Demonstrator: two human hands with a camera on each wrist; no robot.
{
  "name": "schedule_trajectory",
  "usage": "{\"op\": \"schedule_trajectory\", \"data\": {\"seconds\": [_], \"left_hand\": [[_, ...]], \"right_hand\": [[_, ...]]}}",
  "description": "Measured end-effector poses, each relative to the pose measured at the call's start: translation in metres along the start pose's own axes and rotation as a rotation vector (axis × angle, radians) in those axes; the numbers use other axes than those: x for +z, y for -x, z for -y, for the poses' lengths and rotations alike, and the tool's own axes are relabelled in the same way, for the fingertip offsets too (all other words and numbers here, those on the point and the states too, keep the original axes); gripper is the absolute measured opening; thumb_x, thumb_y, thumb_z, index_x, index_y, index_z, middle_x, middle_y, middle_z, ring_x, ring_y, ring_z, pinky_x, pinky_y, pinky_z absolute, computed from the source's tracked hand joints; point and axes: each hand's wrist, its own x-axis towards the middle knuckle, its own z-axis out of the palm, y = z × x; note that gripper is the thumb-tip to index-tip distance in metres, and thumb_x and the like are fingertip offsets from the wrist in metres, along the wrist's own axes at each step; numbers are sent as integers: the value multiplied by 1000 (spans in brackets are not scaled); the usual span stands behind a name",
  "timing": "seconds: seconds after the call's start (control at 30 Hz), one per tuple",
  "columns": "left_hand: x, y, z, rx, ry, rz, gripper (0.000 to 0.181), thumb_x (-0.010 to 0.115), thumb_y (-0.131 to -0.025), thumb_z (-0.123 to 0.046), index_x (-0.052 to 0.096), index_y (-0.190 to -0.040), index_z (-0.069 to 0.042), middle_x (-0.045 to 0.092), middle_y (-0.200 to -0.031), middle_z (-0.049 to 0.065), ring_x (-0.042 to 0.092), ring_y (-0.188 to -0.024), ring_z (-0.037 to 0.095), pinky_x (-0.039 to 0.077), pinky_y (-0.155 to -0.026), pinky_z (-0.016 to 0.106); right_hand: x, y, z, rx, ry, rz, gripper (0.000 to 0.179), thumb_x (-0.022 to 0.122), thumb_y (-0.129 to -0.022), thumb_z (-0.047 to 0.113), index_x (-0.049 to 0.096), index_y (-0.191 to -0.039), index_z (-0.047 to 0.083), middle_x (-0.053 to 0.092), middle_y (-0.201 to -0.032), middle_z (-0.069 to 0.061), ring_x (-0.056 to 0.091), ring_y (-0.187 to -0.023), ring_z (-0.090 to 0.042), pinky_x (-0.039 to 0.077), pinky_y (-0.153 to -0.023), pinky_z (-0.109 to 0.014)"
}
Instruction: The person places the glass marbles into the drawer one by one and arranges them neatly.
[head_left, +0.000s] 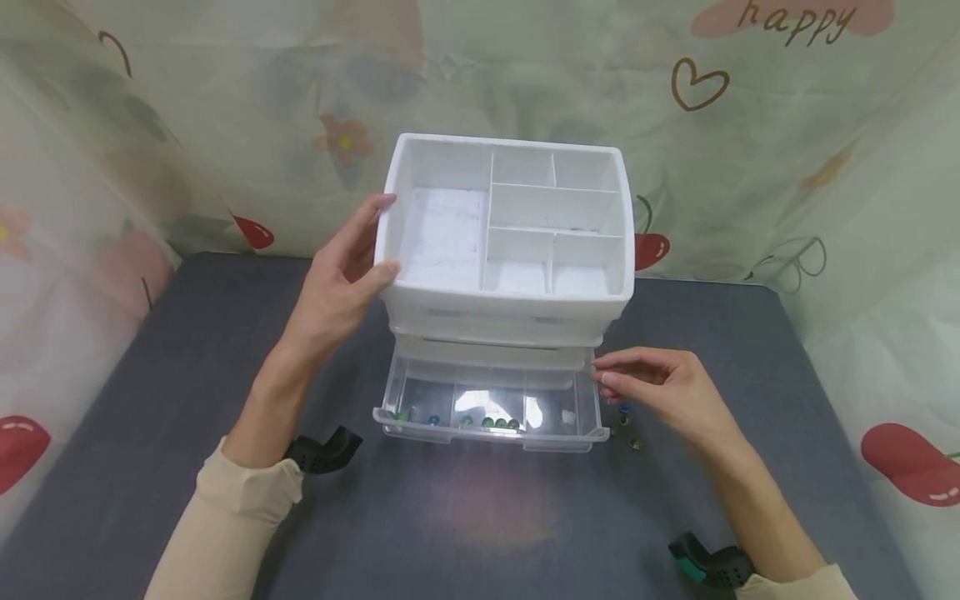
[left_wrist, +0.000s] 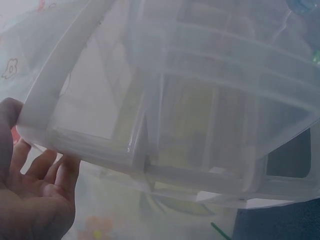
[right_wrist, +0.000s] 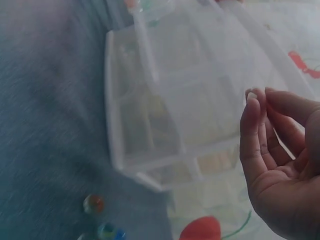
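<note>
A white plastic organizer [head_left: 555, 208] with an open, divided top is held by its left side in my left hand [head_left: 330, 283]. In the left wrist view, the left fingers [left_wrist: 65, 175] curl at its edge. A clear drawer [head_left: 420, 400] stands pulled out of the organizer's front, with several glass marbles [head_left: 488, 422] along its front edge. My right hand [head_left: 667, 387] is at the drawer's right side, fingertips close together in the right wrist view. Whether something small sits between them is not clear. Below that hand, several loose marbles [head_left: 636, 444] lie on the table.
The dark grey table [head_left: 487, 533] runs under everything. A patterned cloth [head_left: 255, 100] hangs behind and at both sides. Black bands with curved pieces [head_left: 326, 450] are on both wrists. A thin looped cord [head_left: 798, 258] shows at the back right.
</note>
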Motion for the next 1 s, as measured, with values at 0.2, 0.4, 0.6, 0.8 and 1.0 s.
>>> {"op": "schedule_trajectory", "data": {"seconds": [0.2,0.4,0.6,0.8,1.0], "left_hand": [[0,1,0,-14,-9,-5,64,59,-96,1,38,-154,-17,38,-156,3,39,-141,24,44,-101,30],[-1,1,1,-24,-30,-9,64,59,-96,-1,38,-154,-19,38,-156,2,39,-141,24,44,-102,32],[-1,1,1,-19,-37,-9,64,59,-97,-2,38,-154,-20,38,-156,2,40,-141,24,44,-101,30],[-2,2,1,-23,-55,-8,66,61,-97,-5,37,-155,-23,38,-156,3,42,-139,26,46,-98,28],[-2,2,2,-10,-14,9,66,60,-97,-3,35,-156,-21,36,-158,5,39,-140,26,45,-96,25]], "right_hand": [[-9,9,-14,16,42,-32,29,73,-91,11,70,-113,-6,74,-99,-12,71,-82,-24,55,-76,-31],[-18,19,-25,41,50,-59,29,73,-91,12,69,-114,-5,75,-101,-8,72,-87,-22,55,-78,-28],[-24,27,-41,58,76,-71,30,72,-92,13,69,-115,-5,74,-104,-10,71,-88,-20,54,-78,-25],[-25,33,-62,82,71,-77,30,73,-91,13,70,-114,-5,74,-104,-14,72,-86,-16,54,-77,-26],[-24,42,-80,95,83,-75,30,73,-91,14,70,-114,-6,73,-106,-16,72,-87,-15,55,-76,-27]]}}
